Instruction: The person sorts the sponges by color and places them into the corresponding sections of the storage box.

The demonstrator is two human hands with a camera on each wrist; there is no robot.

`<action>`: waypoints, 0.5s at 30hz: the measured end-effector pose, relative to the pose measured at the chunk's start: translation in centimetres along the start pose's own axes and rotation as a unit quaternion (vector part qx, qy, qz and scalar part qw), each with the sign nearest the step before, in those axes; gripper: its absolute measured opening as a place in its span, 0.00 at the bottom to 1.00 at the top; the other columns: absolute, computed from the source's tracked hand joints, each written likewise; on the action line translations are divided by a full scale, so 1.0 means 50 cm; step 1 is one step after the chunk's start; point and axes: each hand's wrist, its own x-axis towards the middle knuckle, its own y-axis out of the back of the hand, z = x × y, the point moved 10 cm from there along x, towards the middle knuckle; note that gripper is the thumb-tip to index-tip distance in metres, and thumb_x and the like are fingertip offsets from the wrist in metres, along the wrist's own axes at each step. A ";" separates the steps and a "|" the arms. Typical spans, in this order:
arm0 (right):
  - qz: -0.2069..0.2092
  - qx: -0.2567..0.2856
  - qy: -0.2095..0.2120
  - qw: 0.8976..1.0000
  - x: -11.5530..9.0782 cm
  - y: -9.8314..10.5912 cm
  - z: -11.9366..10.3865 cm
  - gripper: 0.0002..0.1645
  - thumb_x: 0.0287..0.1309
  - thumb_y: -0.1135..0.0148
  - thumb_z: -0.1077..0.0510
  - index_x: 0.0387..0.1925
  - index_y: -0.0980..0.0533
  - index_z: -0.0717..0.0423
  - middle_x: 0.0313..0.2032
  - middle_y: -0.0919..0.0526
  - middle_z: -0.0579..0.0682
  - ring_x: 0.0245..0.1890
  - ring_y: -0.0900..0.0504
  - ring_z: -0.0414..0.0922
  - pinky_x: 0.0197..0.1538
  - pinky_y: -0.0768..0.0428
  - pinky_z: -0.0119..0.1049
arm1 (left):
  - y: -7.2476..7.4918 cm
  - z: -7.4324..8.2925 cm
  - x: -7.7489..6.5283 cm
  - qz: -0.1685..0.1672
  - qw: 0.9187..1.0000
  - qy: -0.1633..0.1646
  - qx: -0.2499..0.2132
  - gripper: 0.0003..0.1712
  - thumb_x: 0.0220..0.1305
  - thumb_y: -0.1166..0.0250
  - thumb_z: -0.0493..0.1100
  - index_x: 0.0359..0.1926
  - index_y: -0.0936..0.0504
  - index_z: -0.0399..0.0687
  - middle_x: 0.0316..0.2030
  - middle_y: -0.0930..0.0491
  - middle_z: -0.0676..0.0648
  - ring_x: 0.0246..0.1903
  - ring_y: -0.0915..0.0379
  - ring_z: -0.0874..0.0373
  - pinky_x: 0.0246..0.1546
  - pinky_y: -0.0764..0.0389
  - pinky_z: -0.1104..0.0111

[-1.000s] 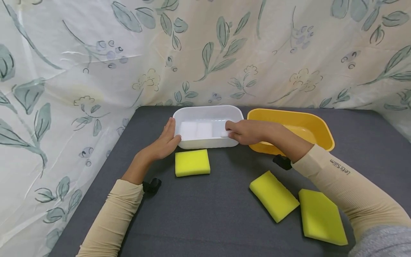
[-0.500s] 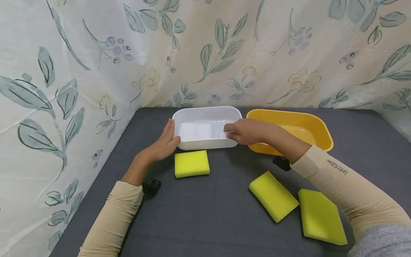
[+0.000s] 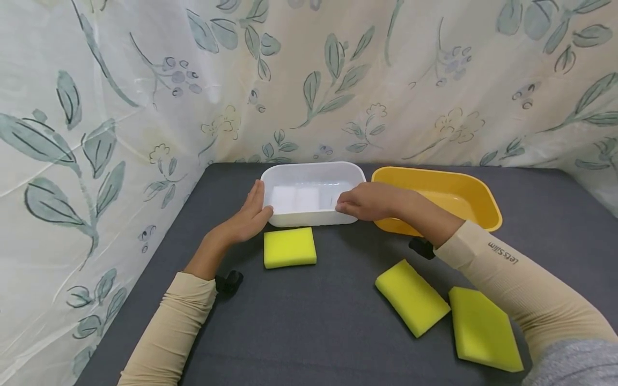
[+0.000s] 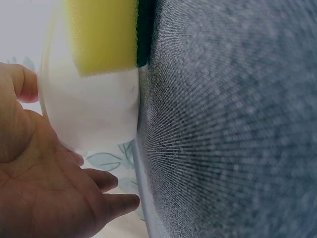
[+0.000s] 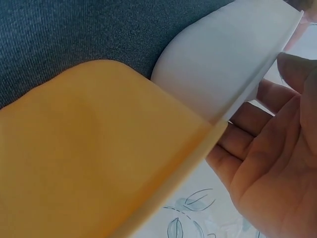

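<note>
The white tub (image 3: 314, 217) stands at the back of the table, with flat white blocks (image 3: 307, 198) side by side in its left part. My left hand (image 3: 245, 215) rests against the tub's left end, fingers extended, thumb at the front corner. My right hand (image 3: 369, 201) reaches over the right end, its fingers curled down inside. A white block (image 5: 252, 95) shows in part at those fingers in the right wrist view; the rest is hidden by the hand and tub wall. Just in front of the tub lies a yellow sponge (image 3: 289, 247), its dark green scouring side down in the left wrist view.
A yellow tub (image 3: 475, 201) stands right of the white one, partly under my right forearm. Two more yellow sponges, one angled (image 3: 412, 298) and one farther right (image 3: 485, 329), lie nearer the front. Behind the dark grey table (image 3: 299, 321) hangs a leaf-patterned curtain (image 3: 289, 80).
My right hand has dipped slightly at the tub's right end, and the white block visible at its fingertips earlier is now covered in the head view. My left hand has stayed in place.
</note>
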 end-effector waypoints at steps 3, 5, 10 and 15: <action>-0.004 -0.002 0.003 1.000 0.001 -0.008 0.000 0.25 0.76 0.50 0.46 0.62 0.24 0.56 0.38 0.18 0.48 0.40 0.22 0.48 0.48 0.21 0.43 | -0.003 -0.001 0.000 0.001 1.000 0.000 0.002 0.44 0.74 0.64 0.51 0.76 0.79 0.39 0.77 0.83 0.44 0.75 0.87 0.50 0.72 0.70 0.47; -0.007 -0.006 0.003 1.000 0.002 -0.013 -0.001 0.26 0.75 0.50 0.44 0.62 0.24 0.56 0.40 0.17 0.47 0.41 0.22 0.47 0.50 0.21 0.44 | -0.004 -0.001 -0.001 0.003 1.000 -0.003 0.001 0.44 0.74 0.64 0.50 0.76 0.78 0.39 0.77 0.83 0.44 0.75 0.87 0.50 0.72 0.69 0.47; -0.003 -0.027 0.005 1.000 0.004 -0.022 -0.002 0.26 0.73 0.46 0.44 0.61 0.23 0.56 0.42 0.16 0.47 0.40 0.22 0.47 0.49 0.21 0.44 | -0.006 0.003 -0.005 0.008 1.000 -0.014 -0.011 0.44 0.73 0.63 0.49 0.76 0.78 0.37 0.77 0.83 0.43 0.75 0.86 0.51 0.72 0.69 0.48; 0.008 -0.060 0.010 0.998 0.010 -0.028 -0.005 0.26 0.72 0.44 0.43 0.61 0.22 0.55 0.47 0.16 0.47 0.42 0.22 0.48 0.55 0.25 0.48 | -0.008 0.001 -0.006 0.012 1.000 -0.018 -0.011 0.44 0.74 0.63 0.49 0.76 0.78 0.38 0.77 0.83 0.44 0.75 0.87 0.51 0.72 0.70 0.48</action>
